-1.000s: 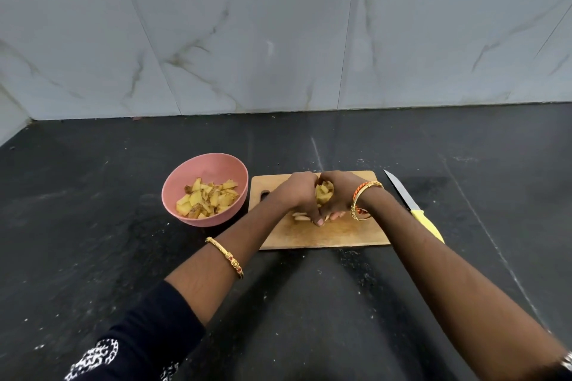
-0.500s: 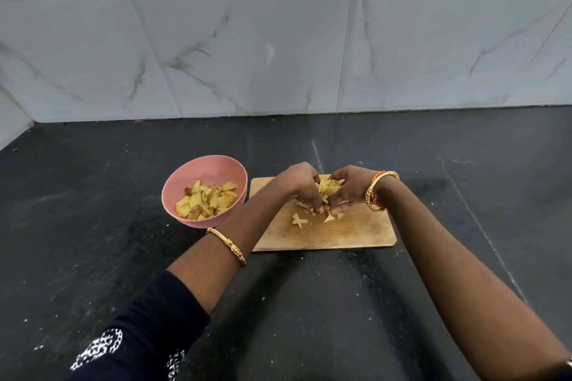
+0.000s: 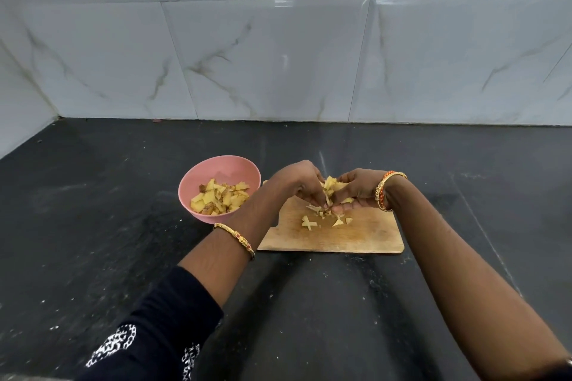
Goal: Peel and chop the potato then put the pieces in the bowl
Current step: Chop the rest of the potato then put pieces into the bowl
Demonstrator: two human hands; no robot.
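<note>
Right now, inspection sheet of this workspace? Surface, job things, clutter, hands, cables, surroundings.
Surface: black stone counter, pale specks on it.
Job's things: pink bowl partly filled with potato pieces; wooden chopping board right of it, loose pieces on it.
Clutter: nothing seen.
Hands: left hand and right hand cupped together above the board, holding a scooped handful of pieces.
Cables: nothing seen.
Surroundings: marble-look wall tiles behind.

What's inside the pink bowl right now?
The pink bowl holds a heap of chopped potato pieces, some with brown skin, piled toward its near side. The bowl's bottom under the heap is covered, so anything beneath can't be seen.
</note>
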